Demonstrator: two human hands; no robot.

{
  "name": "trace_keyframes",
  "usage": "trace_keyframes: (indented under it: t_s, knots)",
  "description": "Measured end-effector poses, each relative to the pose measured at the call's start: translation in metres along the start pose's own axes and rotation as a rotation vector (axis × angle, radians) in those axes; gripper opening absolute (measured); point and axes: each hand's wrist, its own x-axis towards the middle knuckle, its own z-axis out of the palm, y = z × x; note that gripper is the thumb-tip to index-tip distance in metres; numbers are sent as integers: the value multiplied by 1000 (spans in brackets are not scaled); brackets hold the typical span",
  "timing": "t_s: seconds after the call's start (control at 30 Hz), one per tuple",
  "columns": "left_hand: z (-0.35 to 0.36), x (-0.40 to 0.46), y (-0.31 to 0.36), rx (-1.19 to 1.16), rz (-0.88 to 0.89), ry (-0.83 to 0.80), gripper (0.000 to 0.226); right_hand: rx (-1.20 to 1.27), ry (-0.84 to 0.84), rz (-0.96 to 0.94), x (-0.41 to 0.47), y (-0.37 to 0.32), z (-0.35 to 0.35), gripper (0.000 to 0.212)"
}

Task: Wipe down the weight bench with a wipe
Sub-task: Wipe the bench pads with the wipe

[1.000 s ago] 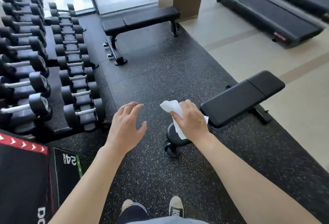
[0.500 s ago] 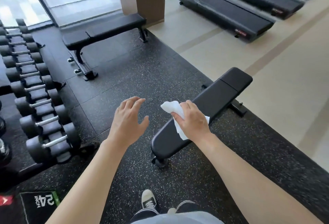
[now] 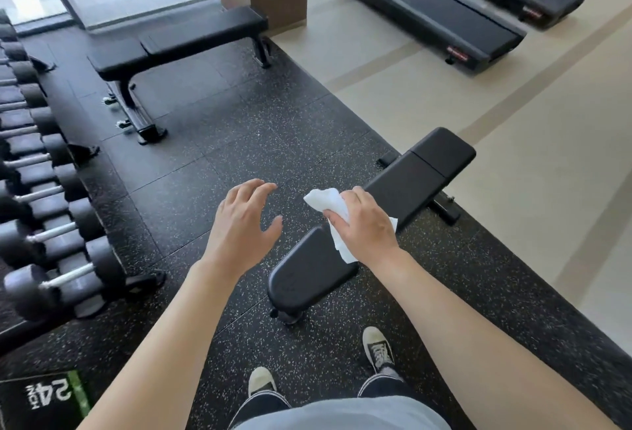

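The weight bench (image 3: 403,187) now sits closer beneath me than a moment ago.
I see my right hand (image 3: 366,224) clutching the white wipe (image 3: 328,202) above the bench's near end; my left hand (image 3: 239,228) hovers relaxed, fingers spread, over the floor.

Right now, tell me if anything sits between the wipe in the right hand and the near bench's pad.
Nothing visible does. The right hand grips the crumpled white wipe above the near black padded weight bench; its pad is bare.
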Motion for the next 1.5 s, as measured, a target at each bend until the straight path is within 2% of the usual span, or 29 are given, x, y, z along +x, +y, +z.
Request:
trace_keyframes:
  t_s: [0.4,0.7,0.9,1.17,1.5]
  knots:
    - [68,27,92,44,-293,98,61,91,-155,-192,53,130,-9,41]
    - [89,-23,91,42,-422,141,61,191,-278,-279,34,126,16,35]
    - [138,-65,49,14,-457,147,61,267,-261,-269,-3,119,70,34]
    - [255,-104,-36,-64,-523,160,62,266,-309,-333,-51,134,210,38]
    - [425,-107,-157,-140,-569,190,65,234,-198,-407,-31,174,369,26]
